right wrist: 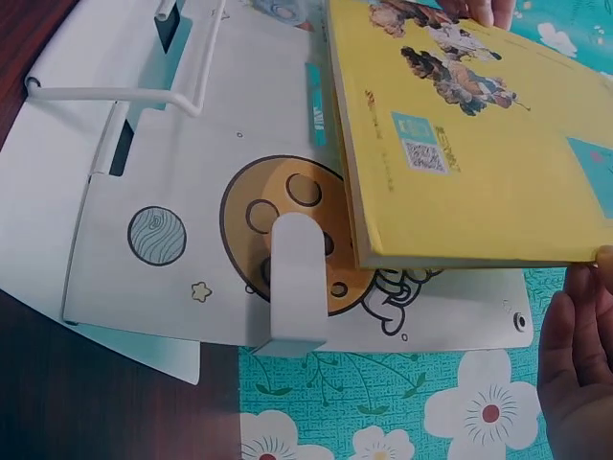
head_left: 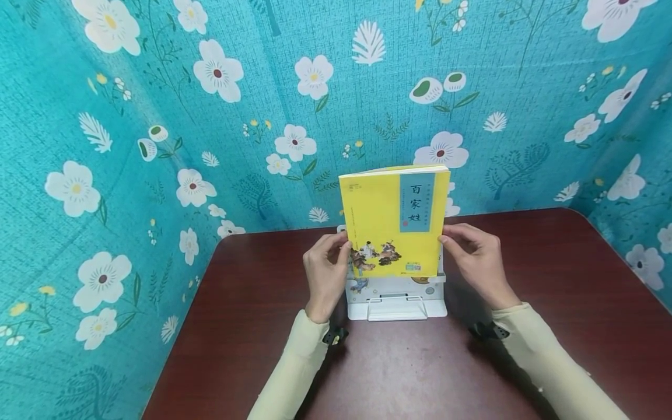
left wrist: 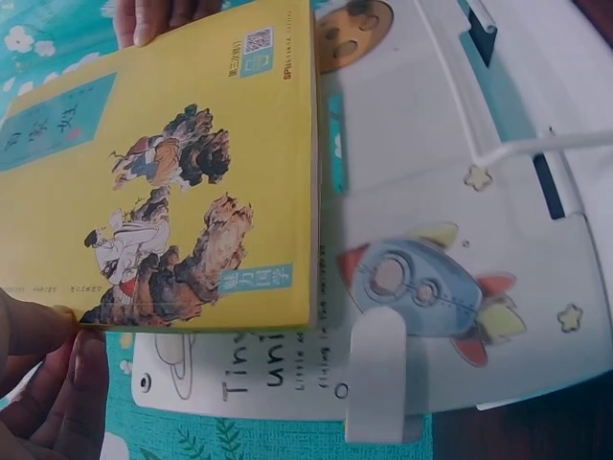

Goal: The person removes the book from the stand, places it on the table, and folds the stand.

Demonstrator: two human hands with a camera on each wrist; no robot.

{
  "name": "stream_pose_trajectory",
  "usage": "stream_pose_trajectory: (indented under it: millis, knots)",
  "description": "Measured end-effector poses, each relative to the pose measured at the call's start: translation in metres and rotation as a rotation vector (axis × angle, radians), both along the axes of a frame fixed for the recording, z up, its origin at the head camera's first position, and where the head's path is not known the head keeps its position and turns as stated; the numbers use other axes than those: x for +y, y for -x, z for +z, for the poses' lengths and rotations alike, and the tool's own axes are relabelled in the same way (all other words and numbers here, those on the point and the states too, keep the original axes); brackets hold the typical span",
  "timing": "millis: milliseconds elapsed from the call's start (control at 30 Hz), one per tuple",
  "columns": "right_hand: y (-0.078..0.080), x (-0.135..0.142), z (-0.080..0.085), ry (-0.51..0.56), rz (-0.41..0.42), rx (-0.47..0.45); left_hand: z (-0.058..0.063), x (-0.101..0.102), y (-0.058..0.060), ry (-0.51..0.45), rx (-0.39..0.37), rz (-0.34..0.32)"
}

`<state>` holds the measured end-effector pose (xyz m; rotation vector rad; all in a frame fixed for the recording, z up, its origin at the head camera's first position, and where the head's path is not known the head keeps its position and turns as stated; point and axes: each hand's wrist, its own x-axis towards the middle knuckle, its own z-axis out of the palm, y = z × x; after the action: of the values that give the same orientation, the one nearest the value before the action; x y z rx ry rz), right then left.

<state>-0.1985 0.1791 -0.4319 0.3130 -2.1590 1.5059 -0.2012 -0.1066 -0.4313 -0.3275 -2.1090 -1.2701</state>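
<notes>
Brown table (head_left: pixel 220 338), teal floral cloth (head_left: pixel 346 105) behind, left grip (head_left: pixel 324 271) and right grip (head_left: pixel 482 265) pinching book (head_left: pixel 383 219)

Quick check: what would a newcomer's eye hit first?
The yellow book, near mid-picture in the head view, pinched at its sides by the left hand and right hand in front of a white stand. Next, the turquoise cloth with white flowers, behind the dark red table.

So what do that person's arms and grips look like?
The left sleeve and right sleeve are long, pale cream-green, and reach the wrists. There, you can see a small left black gadget and right black gadget. The left grip and right grip wear no gloves.
</notes>
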Motion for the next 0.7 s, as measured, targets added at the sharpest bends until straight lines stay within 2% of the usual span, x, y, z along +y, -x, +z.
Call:
stream_pose_trajectory:
  millis: [133, 300, 567, 700]
  knots:
    - [-0.001, 0.003, 0.001, 0.001, 0.016, -0.034, 0.003, 0.001, -0.002, -0.040, -0.008, -0.026]
    - [-0.002, 0.007, 0.001, 0.039, 0.032, -0.079, 0.005, 0.003, -0.006, -0.092, -0.070, -0.070]
    - [-0.006, 0.011, 0.004, 0.106, 0.049, -0.153, 0.006, 0.005, -0.010, -0.103, -0.123, -0.077]
    - [-0.007, 0.012, 0.005, 0.107, 0.068, -0.159, 0.006, 0.005, -0.012, -0.114, -0.135, -0.082]
